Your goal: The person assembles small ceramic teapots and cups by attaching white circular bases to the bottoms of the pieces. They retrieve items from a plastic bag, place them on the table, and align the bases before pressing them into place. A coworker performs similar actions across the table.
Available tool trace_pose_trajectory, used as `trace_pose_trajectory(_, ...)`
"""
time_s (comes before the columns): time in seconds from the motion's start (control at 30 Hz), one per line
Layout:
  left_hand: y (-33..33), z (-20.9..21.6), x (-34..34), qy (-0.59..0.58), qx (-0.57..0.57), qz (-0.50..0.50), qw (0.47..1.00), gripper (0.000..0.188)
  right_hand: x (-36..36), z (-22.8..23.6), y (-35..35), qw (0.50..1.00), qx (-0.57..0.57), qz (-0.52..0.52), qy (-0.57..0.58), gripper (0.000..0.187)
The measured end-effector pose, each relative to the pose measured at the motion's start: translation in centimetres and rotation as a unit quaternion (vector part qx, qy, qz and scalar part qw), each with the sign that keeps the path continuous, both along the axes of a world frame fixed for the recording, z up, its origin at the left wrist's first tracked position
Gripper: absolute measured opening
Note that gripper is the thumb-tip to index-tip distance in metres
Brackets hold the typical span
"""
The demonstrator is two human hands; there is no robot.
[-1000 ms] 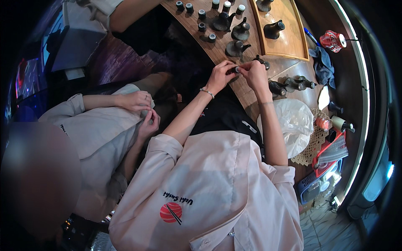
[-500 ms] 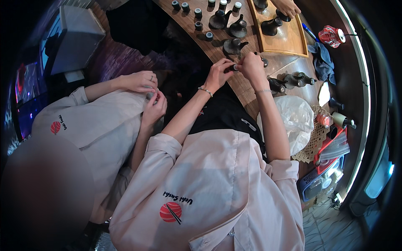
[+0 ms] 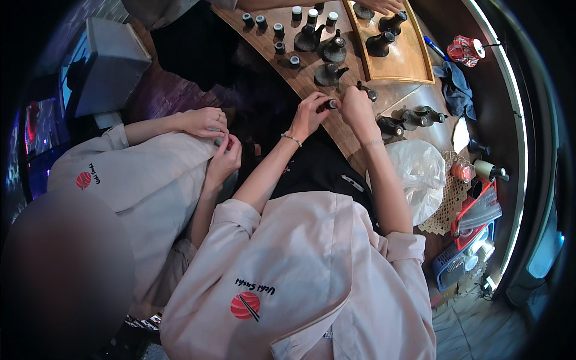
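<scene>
Dark small bottle [image 3: 329,104]: held between both hands at the edge of the wooden counter [image 3: 336,132], just in front of the person's chest, well short of the tray.
Left hand [image 3: 309,115]: fingers curled around the bottle's body, pinching it from the left; a thin bracelet sits on the wrist.
Right hand [image 3: 355,107]: fingertips closed on the bottle's other end, where a pale cap or stopper seems to sit; the exact grip is too small to tell.
Doing it well: judging by the two-handed pinch, one hand should steady the body while the other works the top, keeping the bottle upright over the counter so nothing drips.
Near neighbours: a dark spouted pourer [image 3: 329,74] stands just beyond the hands; three dark bottles [image 3: 408,120] lie on their sides to the right.
Farther out: a row of small capped jars [image 3: 282,24] and a wooden tray [image 3: 396,54] carrying more pourers.
Right side: white plastic bag [image 3: 417,174], blue cloth [image 3: 456,90], crushed red can [image 3: 465,51].
Co-worker: a person in a matching pale shirt sits to the left, hands [image 3: 216,138] busy at their own lap.
</scene>
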State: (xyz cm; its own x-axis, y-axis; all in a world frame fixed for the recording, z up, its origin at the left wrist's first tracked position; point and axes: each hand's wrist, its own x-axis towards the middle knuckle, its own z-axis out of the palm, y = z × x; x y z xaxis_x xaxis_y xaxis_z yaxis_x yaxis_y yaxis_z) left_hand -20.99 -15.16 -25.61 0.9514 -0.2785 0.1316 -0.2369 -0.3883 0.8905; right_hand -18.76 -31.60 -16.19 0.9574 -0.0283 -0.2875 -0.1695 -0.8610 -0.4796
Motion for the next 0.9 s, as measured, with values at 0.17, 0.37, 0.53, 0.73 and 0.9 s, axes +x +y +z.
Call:
trace_pose_trajectory(0.17, 0.6, 1.7, 0.5, -0.034, 0.044, 0.051, 0.997, 0.035, -5.6, 7.5, -0.8, 0.997, 0.067, -0.040, -0.031, 0.036)
trace_pose_trajectory(0.37, 1.6, 1.8, 3.1, -0.015, 0.045, 0.134, 0.990, 0.034, -12.4, 12.7, -5.5, 0.988, 0.067, -0.140, 0.002, 0.042)
trace_pose_trajectory(0.53, 1.4, 0.7, 5.0, -0.074, 0.077, 0.157, 0.982, 0.035, -20.4, 13.6, -12.8, 0.934, 0.123, -0.325, 0.083, 0.041)
trace_pose_trajectory(0.73, 1.8, 0.6, 3.6, -0.015, 0.022, 0.172, 0.985, 0.048, -27.1, 2.0, -19.2, 0.977, 0.076, -0.163, 0.113, 0.029)
trace_pose_trajectory(0.9, 2.3, 0.5, 3.6, -0.012, 0.017, 0.182, 0.983, 0.048, -26.0, -6.3, -18.0, 0.974, -0.167, -0.151, 0.005, 0.035)
